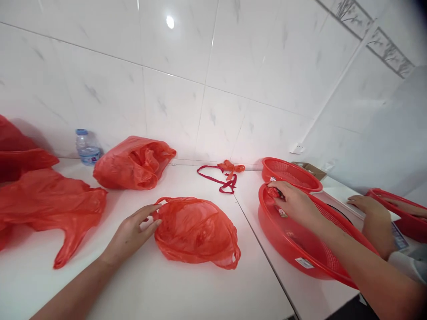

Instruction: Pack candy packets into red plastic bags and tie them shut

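My left hand (133,229) pinches the left rim of a red plastic bag (200,231), which lies on the white table with its mouth spread open. My right hand (295,202) is at the far left rim of a large red plastic basket (287,249). Its fingers are closed around a small red and dark thing (275,192), too small to name and partly covered by the fingers. A few small things, perhaps wrapped pieces (283,213), lie inside that basket below my right hand.
A second red basket (290,173) stands behind. Stuffed red bags (130,164), loose bags (50,200) and a water bottle (87,149) are at left. Red strips (228,184) lie near the wall. Another person's hand (370,211) is at right, by a third red basket (407,218).
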Tool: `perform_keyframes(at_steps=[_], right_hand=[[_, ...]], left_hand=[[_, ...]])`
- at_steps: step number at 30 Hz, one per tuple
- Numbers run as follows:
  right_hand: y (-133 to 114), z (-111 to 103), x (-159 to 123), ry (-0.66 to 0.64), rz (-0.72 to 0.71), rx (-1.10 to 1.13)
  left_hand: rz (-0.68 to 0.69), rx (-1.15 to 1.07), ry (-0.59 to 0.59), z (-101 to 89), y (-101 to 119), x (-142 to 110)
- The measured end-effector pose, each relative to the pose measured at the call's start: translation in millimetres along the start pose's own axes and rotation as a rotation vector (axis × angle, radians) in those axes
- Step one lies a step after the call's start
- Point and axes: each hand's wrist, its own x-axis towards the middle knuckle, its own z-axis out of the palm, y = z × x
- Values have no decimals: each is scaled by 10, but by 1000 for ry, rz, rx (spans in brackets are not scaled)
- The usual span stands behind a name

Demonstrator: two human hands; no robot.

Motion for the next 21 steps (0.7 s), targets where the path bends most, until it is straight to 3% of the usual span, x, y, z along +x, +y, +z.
perform_keyframes(at_steps=[3,6,8,11,13,16,21], right_hand=[[-622,63,88,-94,-327,-33],[-1180,278,49,-257,-624,-87],[-1416,479,10,-323,-743,-84],[-1545,724,4,-347,-814,-27],[-1514,750,47,-355,-786,-1],[-1323,541,146,-319,-598,-22],[-619,11,145,-243,-147,-170]], left_hand=[[33,34,-6,-6,-10,-9],[58,49,-18,-10,7,-20],[81,46,-29,-19,33,-31],[95,55,-45,-42,72,-46],[93,67,-55,-57,84,-48],[100,65,-65,-66,75,-39],[44,31,-61,-54,52,-35]])
